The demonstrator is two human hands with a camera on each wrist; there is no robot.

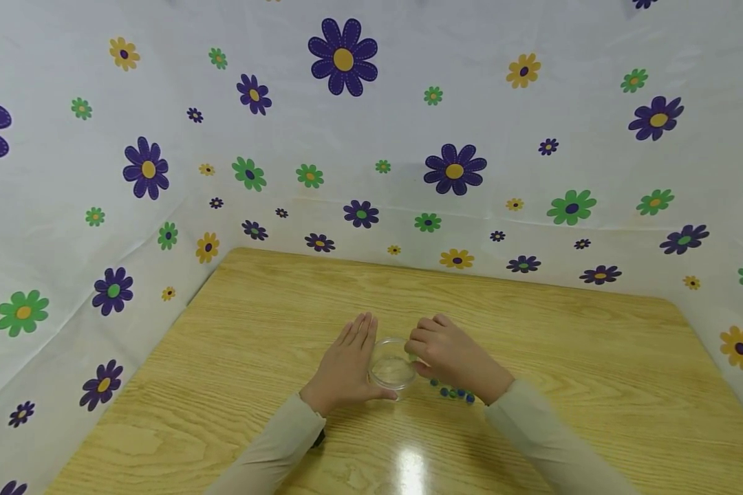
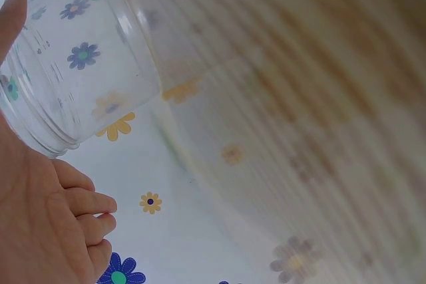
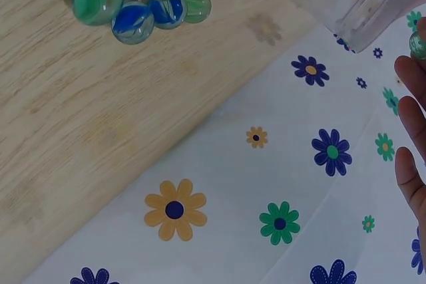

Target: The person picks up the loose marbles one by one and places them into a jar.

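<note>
One marble (image 3: 418, 46) is pinched in the right hand (image 1: 448, 353) by the jar (image 1: 393, 372) held in the left hand (image 1: 347, 367), so loading's probably underway, release over the opening needed next.

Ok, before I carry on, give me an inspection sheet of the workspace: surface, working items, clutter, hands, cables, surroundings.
Surface: wooden tabletop, light grain, glossy enough to reflect light.
Working items: clear threaded jar standing upright, mouth up; blue and green glass marbles loose on the tabletop to its right.
Clutter: small dark item partly hidden by the left sleeve; cannot tell what it is.
Left hand: rests against the jar, fingers straight, thumb on its near side.
Right hand: at the jar's rim, pinching a green marble.
Cables: nothing seen.
Surroundings: white flower-print cloth behind and at both sides.
</note>
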